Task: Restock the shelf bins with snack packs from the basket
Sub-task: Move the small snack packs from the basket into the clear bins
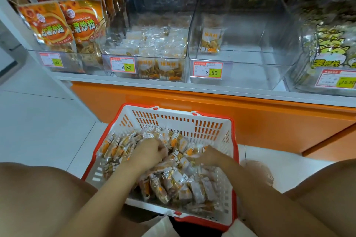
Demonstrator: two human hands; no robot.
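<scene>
In the head view, both my hands are deep in the basket [173,121], which sits on the floor below the shelf's [192,87] front edge. My left hand [152,153] curls round a clutch of snack packs [173,179] near the basket's middle. My right hand [211,157] is blurred near the right wall, so I cannot tell its grip.

An overfull handful of slick wrappers could slip as I lift.

The basket is heaped. The left bin [163,5] is part full. The right bin [250,75] holds a single pack [211,40] by its left wall.
</scene>
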